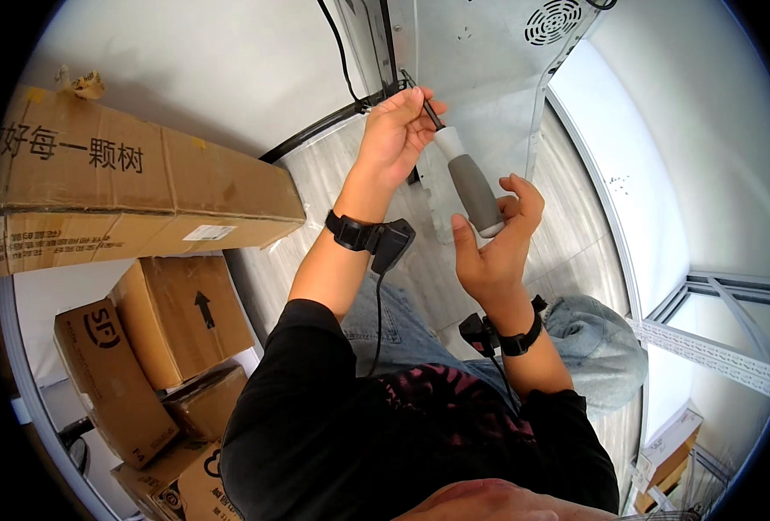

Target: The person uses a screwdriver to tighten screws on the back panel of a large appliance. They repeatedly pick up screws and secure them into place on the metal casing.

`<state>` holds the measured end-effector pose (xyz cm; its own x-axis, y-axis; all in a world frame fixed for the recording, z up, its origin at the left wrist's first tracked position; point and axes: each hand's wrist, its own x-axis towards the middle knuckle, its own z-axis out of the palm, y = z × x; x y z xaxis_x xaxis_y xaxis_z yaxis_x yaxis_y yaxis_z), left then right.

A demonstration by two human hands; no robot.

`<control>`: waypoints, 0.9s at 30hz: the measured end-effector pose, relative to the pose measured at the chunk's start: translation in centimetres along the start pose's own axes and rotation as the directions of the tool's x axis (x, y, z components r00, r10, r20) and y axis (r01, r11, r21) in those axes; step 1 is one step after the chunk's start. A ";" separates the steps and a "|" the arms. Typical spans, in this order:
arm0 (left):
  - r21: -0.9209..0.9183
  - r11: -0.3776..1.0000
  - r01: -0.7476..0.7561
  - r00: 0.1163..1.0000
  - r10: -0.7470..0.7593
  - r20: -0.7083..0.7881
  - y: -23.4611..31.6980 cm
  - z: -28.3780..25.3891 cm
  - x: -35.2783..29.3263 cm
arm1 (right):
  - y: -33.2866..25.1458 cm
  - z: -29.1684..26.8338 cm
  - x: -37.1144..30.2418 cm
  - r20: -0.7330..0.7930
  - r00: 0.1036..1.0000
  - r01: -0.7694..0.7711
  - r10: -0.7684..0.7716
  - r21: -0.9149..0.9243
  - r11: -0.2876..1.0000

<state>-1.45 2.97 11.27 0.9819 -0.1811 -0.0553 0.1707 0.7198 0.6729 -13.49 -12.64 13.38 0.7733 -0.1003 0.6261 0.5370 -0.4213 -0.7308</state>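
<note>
A screwdriver with a grey and white handle and a dark shaft slants up and left in front of me. Its tip meets the lower left edge of a pale metal cabinet; the exact contact point is too small to make out. With thumb and fingertips, my left hand steadies the shaft close to that tip. My right hand is at the butt of the handle, thumb and fingers spread on either side without wrapping round it. The handle's white end lies close to the palm; whether it touches is unclear.
A long cardboard box lies at the left, with several smaller cartons below it on a shelf. Black cables run down beside the cabinet. A white metal rack stands at the right. Round vent holes pierce the cabinet panel.
</note>
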 end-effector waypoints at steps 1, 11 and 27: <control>-0.013 1.000 -0.001 0.999 0.002 0.034 -0.1 -0.6 0.3 | 0.2 0.1 0.1 -0.025 0.996 0.084 -0.085 -0.036 0.996; 0.047 0.999 0.010 1.000 -0.009 -0.018 1.5 2.5 -1.4 | 0.0 -0.5 0.0 0.199 0.941 -0.285 0.274 0.027 0.958; 0.160 0.987 -0.017 0.989 0.040 -0.143 0.0 1.7 -0.9 | -0.9 -1.3 0.3 0.307 0.882 -0.421 0.358 0.174 0.890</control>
<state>-2.47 1.97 12.57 0.9896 -0.0540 -0.1333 0.1386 0.6062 0.7832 -14.13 -13.48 14.57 0.9776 0.0371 0.2073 0.2106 -0.1761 -0.9616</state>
